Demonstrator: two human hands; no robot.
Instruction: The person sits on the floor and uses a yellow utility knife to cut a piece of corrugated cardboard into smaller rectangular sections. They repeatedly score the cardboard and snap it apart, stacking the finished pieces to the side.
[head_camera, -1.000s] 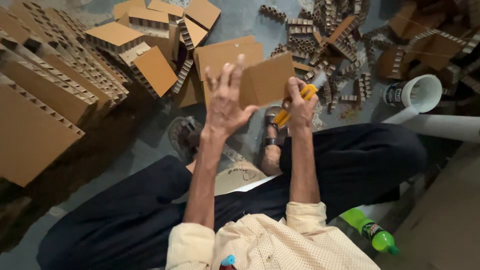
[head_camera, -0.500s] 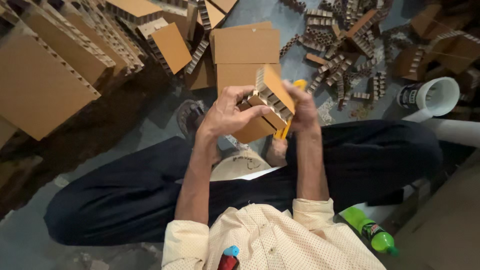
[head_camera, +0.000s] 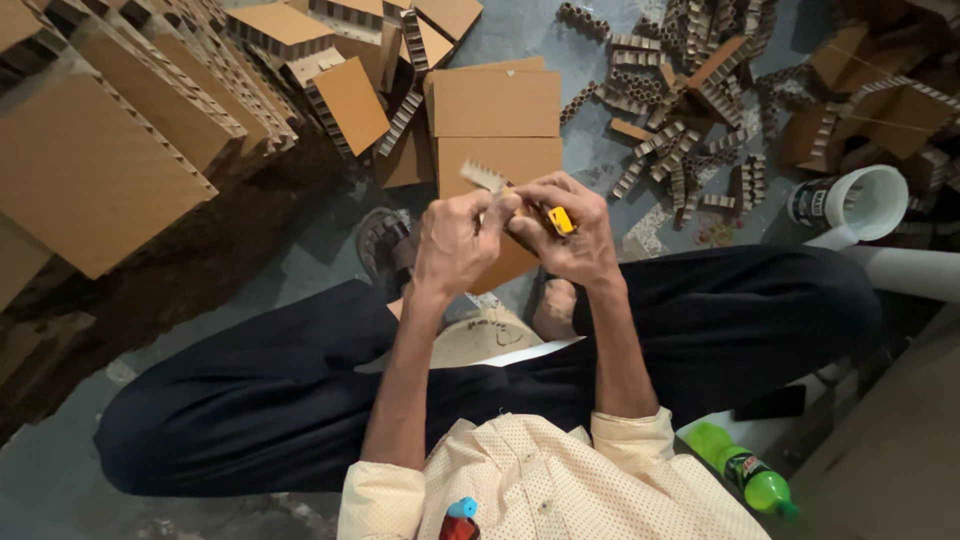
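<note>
Cardboard piece (head_camera: 500, 225), honeycomb-edged, sits above the person's crossed legs, pinched by both hands: the left hand (head_camera: 457, 243) grips its near edge, and the right hand (head_camera: 565, 232) presses at its 3 o'clock side, fingers also closed on a yellow cutter (head_camera: 560, 220). Flat sheets (head_camera: 495, 105) lie at 12 o'clock. Stacked panels (head_camera: 110, 160) crowd 10 o'clock; scrap strips (head_camera: 680, 90) litter 1 o'clock. Bare floor (head_camera: 300, 240) shows at 9 o'clock.

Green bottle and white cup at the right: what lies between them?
In the head view, the person's dark-trousered leg and a white pipe lie between the green bottle and white cup.
</note>
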